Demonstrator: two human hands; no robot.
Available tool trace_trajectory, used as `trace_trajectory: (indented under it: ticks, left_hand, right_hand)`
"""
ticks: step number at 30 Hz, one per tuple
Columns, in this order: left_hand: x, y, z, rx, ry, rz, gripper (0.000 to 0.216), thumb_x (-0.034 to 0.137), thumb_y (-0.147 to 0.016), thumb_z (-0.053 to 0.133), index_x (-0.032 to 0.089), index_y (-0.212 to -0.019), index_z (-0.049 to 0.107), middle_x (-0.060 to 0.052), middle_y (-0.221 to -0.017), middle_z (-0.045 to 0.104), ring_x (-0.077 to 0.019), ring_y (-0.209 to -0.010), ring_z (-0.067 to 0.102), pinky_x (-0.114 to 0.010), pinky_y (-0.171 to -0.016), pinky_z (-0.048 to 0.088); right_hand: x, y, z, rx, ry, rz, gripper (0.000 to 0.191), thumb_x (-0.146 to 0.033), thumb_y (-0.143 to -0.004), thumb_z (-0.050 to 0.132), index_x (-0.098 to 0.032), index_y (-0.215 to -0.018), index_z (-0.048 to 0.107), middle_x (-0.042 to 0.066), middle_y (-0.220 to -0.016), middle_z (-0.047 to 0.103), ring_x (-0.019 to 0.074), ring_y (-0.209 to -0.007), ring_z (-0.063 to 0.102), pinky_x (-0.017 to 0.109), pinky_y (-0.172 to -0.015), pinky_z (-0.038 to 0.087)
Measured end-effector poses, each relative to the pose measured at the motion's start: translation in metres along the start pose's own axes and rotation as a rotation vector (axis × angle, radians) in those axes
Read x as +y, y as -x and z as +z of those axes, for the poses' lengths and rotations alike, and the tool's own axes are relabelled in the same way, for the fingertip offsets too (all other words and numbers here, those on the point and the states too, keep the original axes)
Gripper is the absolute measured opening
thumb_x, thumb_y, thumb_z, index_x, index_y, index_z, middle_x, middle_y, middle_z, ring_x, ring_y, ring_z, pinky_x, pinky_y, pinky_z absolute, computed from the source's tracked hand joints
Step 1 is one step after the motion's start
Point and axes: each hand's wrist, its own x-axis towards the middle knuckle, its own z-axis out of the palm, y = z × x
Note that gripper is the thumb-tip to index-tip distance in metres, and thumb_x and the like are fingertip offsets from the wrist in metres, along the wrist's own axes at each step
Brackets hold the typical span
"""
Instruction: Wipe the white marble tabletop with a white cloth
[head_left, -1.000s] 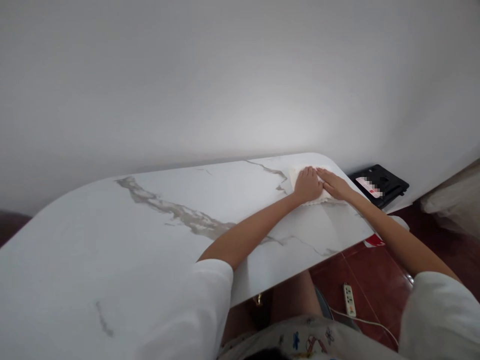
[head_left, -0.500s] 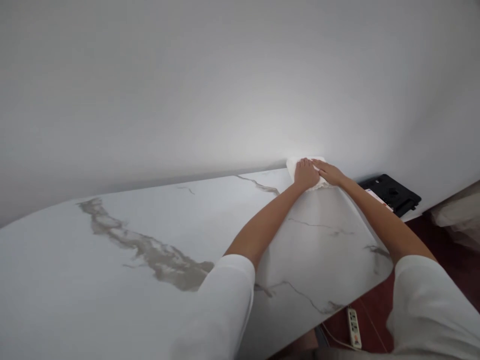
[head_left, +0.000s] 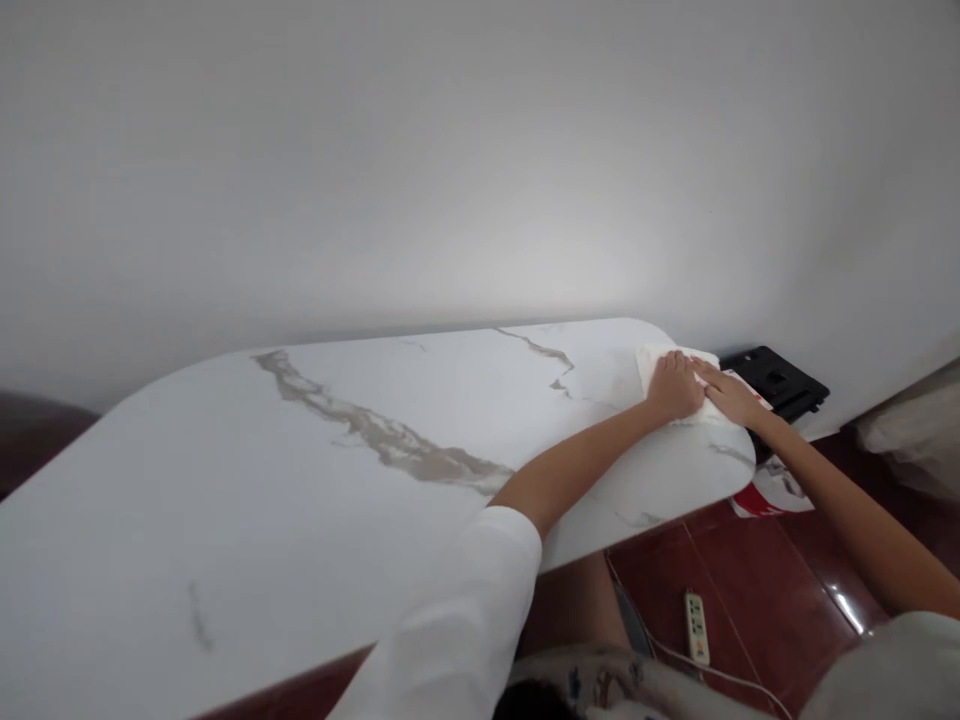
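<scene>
White cloth (head_left: 649, 370): flat on the table (head_left: 225, 500) at its rounded right end, beneath both grips; one strip shows to the left of the left grip, another beyond the fingertips, and its near edge shows below the hands
Left grip (head_left: 677, 386): palm down on the cloth, laid out flat rather than closed around it, fingers together and pointing towards the wall (head_left: 450, 150)
Right grip (head_left: 726, 393): also flattened and unclosed, fingers extended and angled in to the left, over the cloth's right part; what lies under the palm is hidden
Between the grips: right fingertips just beside the left hand, perhaps touching
Tabletop: white with grey-brown veining, long back edge along the wall
Past the right end: a black case (head_left: 784, 382) by the wall, just beyond the cloth
Red tiled floor (head_left: 757, 580): a power strip (head_left: 696, 628) with a pale cable (head_left: 739, 674)
</scene>
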Motion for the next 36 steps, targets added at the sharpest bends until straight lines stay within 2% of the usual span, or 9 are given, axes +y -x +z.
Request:
trace_trajectory:
  ticks: [5,7,10,16,22,27,31,33,36]
  left_hand:
    - [0.030,0.050,-0.029,-0.037,0.044,0.114,0.055,0.031,-0.087,0.038,-0.006,-0.127,0.044,-0.026,-0.131,0.047,-0.0320,-0.124,0.042,-0.043,-0.103,0.030]
    - [0.029,0.076,-0.047,-0.083,0.047,0.126,0.054,0.031,-0.088,0.037,-0.004,-0.128,0.043,-0.025,-0.134,0.045,-0.0311,-0.126,0.040,-0.044,-0.105,0.029]
    - [0.010,0.125,-0.083,-0.175,0.024,0.121,0.055,0.032,-0.089,0.036,-0.003,-0.131,0.039,-0.023,-0.139,0.040,-0.0296,-0.131,0.036,-0.041,-0.108,0.025]
    - [-0.060,0.244,-0.172,-0.316,-0.064,-0.020,0.057,0.031,-0.090,0.031,-0.003,-0.136,0.034,-0.021,-0.145,0.033,-0.0274,-0.136,0.028,-0.039,-0.112,0.023]
    - [-0.131,0.366,-0.261,-0.380,-0.200,-0.212,0.057,0.033,-0.092,0.023,0.004,-0.141,0.030,-0.016,-0.148,0.029,-0.0233,-0.138,0.024,-0.042,-0.112,0.023]
    - [-0.186,0.459,-0.316,-0.381,-0.354,-0.531,0.055,0.029,-0.090,0.022,0.013,-0.141,0.033,-0.011,-0.146,0.035,-0.0236,-0.135,0.032,-0.044,-0.108,0.030]
    - [-0.229,0.501,-0.337,-0.312,-0.385,-0.681,0.055,0.027,-0.089,0.019,0.021,-0.142,0.032,-0.006,-0.145,0.037,-0.0193,-0.135,0.033,-0.040,-0.108,0.030]
    - [-0.251,0.506,-0.341,-0.291,-0.387,-0.689,0.055,0.025,-0.089,0.018,0.020,-0.142,0.033,-0.007,-0.145,0.037,-0.0192,-0.135,0.032,-0.040,-0.108,0.029]
    - [-0.289,0.498,-0.339,-0.303,-0.409,-0.671,0.054,0.022,-0.089,0.020,0.013,-0.139,0.035,-0.011,-0.146,0.036,-0.0206,-0.135,0.031,-0.040,-0.109,0.028]
  right_hand:
    - [-0.051,0.065,-0.013,0.035,0.097,0.061,0.057,-0.022,-0.084,0.032,-0.021,-0.140,0.037,0.004,-0.143,0.041,0.0226,-0.132,0.036,0.047,-0.110,0.031]
    - [-0.084,0.080,-0.012,0.059,0.130,0.052,0.057,-0.023,-0.084,0.032,-0.021,-0.141,0.036,0.005,-0.142,0.043,0.0236,-0.132,0.036,0.048,-0.109,0.032]
    - [-0.150,0.088,-0.005,0.081,0.156,0.002,0.059,-0.021,-0.083,0.035,-0.016,-0.141,0.035,0.009,-0.140,0.045,0.0252,-0.131,0.038,0.048,-0.106,0.036]
    - [-0.311,0.066,0.017,0.065,0.096,-0.096,0.058,-0.022,-0.080,0.039,0.002,-0.133,0.044,0.019,-0.138,0.045,0.0298,-0.131,0.037,0.044,-0.108,0.031]
    - [-0.454,0.029,0.041,-0.031,-0.078,-0.327,0.059,-0.028,-0.085,0.038,0.008,-0.132,0.041,0.025,-0.139,0.041,0.0326,-0.132,0.034,0.045,-0.109,0.027]
    - [-0.563,-0.003,0.064,-0.051,-0.123,-0.584,0.061,-0.030,-0.085,0.042,0.010,-0.131,0.040,0.027,-0.140,0.039,0.0346,-0.131,0.034,0.044,-0.109,0.025]
    - [-0.626,-0.029,0.078,-0.076,-0.190,-0.607,0.062,-0.030,-0.087,0.040,0.011,-0.132,0.036,0.028,-0.140,0.038,0.0339,-0.130,0.035,0.044,-0.108,0.026]
    - [-0.642,-0.046,0.084,-0.098,-0.209,-0.587,0.063,-0.031,-0.087,0.041,0.012,-0.132,0.035,0.029,-0.139,0.038,0.0340,-0.130,0.035,0.045,-0.107,0.027]
    - [-0.651,-0.080,0.095,-0.105,-0.205,-0.593,0.062,-0.030,-0.086,0.042,0.011,-0.133,0.036,0.028,-0.139,0.039,0.0340,-0.129,0.036,0.044,-0.107,0.026]
